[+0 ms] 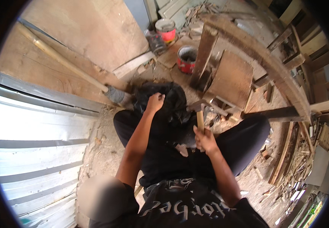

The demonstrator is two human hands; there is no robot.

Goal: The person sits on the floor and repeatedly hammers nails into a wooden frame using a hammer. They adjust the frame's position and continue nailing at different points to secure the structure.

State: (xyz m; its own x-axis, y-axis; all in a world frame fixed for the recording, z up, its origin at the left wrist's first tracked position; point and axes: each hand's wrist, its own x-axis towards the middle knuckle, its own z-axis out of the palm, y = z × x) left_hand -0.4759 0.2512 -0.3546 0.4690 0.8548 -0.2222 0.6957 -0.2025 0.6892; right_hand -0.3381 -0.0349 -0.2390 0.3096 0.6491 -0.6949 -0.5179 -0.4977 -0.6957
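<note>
Worker sits low with bent legs point(244, 138) spread to left and right, which presumably leaves a working gap in front of the body. Right hand point(206, 140) grasps a hammer point(200, 121) by its pale wooden handle, over the gap between the legs; fingers wrap the near part of the handle and the metal head is uppermost, at the far end. Gripping well back from the head probably leaves it free to swing. Left hand point(156, 102) is curled closed above a crumpled black bag point(177, 97), farther from the body; whether it pinches something small or is merely clenched, and whether it touches the bag, cannot be told. The bag lies directly ahead, within easy reach. To the left, a long-handled tool point(66, 64) slants with its grey end down near the bag, its handle lying along a wooden board point(92, 32); likely parked there to stay out of the way. Corrugated metal point(39, 155) borders the near left. Farther out stand a red can point(187, 67) and a second, red-and-white can point(167, 33). To the right, a curved wooden beam point(263, 47) arches around a wooden box point(232, 76); scrap wood point(288, 159) is heaped at the far right, seemingly pushed aside.
</note>
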